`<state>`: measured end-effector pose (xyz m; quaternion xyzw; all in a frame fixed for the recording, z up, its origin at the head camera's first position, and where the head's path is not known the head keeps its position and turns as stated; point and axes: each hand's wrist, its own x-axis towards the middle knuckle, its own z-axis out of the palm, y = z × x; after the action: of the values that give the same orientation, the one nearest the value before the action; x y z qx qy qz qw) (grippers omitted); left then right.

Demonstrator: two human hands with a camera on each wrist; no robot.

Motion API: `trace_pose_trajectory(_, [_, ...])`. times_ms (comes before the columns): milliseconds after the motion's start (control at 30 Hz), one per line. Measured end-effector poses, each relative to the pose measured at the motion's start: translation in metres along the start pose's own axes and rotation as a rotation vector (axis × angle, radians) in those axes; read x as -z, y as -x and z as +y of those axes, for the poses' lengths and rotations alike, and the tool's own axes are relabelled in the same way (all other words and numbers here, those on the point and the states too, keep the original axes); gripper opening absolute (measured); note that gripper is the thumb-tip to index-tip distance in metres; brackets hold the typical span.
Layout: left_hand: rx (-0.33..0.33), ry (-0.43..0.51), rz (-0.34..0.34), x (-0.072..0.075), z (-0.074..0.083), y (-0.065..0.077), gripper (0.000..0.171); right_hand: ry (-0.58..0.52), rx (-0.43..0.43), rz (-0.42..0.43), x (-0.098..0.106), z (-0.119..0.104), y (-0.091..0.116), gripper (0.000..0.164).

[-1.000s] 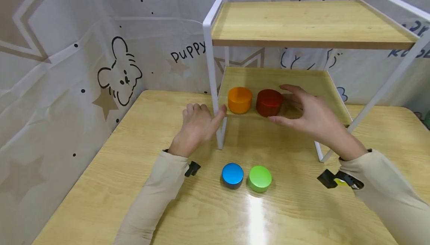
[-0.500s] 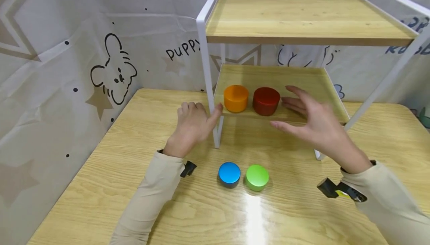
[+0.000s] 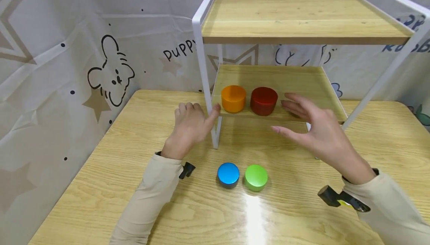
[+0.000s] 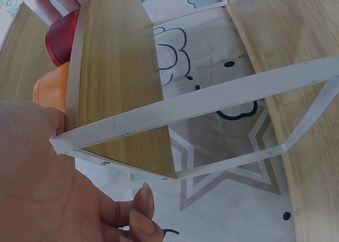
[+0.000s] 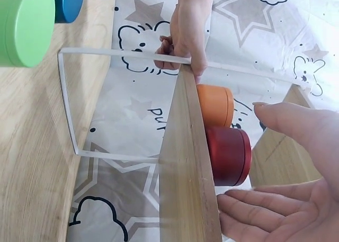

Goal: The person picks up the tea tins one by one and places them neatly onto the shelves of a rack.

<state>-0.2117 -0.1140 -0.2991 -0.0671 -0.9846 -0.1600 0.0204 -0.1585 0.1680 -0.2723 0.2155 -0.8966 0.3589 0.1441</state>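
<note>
In the head view, my left hand (image 3: 191, 127) is at the left post of a white-framed, two-tier wooden shelf (image 3: 309, 19), its thumb hooked over the post and its other fingers loosely bent outside. An orange round lidded container (image 3: 233, 99) and a red one (image 3: 264, 101) stand side by side on the lower board. To the right of the red container, my right hand (image 3: 322, 136) holds nothing, with thumb and fingers spread apart. The right wrist view shows the fingers (image 5: 265, 207) extended close to the red container, a gap between thumb and lid.
In front of the shelf, a blue round container (image 3: 228, 175) and a green one (image 3: 256, 177) stand close together on the wooden table (image 3: 295, 207). The shelf's upper board overhangs the lower one. A printed cloth (image 3: 40, 125) covers the walls behind and to the left.
My right hand has drawn back from the red container, toward me and to the right, its fingers spreading. The left hand stays at the post, and the containers stand where they were.
</note>
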Motion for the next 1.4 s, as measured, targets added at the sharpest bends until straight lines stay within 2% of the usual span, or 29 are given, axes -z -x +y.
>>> trace_pose_trajectory(167, [-0.009,-0.004,0.009,0.001,0.001,0.0,0.073,0.022,0.053,0.054,0.002,0.0,0.01,0.06])
trace_pose_trajectory(400, [-0.004,0.011,0.015,-0.001,0.0,0.0,0.072,0.003,0.008,0.069,0.011,0.006,0.022,0.061])
trace_pose_trajectory(633, [-0.007,0.014,0.004,-0.004,0.001,0.001,0.072,-0.026,0.144,0.147,0.013,0.011,0.033,0.062])
trace_pose_trajectory(733, [-0.007,0.012,0.0,-0.004,0.001,0.001,0.072,-0.03,0.184,0.142,0.011,0.013,0.037,0.062])
trace_pose_trajectory(933, [-0.011,0.012,0.006,-0.002,0.001,0.001,0.072,0.022,0.193,0.042,-0.007,0.021,0.044,0.059])
trace_pose_trajectory(1067, [-0.005,0.01,0.008,-0.001,0.0,0.001,0.072,0.025,0.15,-0.12,-0.023,0.024,0.048,0.064])
trace_pose_trajectory(1233, [0.001,0.018,0.0,-0.001,0.001,0.001,0.072,0.024,0.072,-0.321,-0.04,0.028,0.052,0.082])
trace_pose_trajectory(1300, [0.001,0.016,-0.001,-0.002,0.002,0.001,0.072,0.034,0.052,-0.357,-0.046,0.029,0.054,0.088])
trace_pose_trajectory(1400, [0.0,0.013,0.004,-0.002,0.002,0.001,0.071,0.042,0.05,-0.366,-0.053,0.032,0.054,0.09])
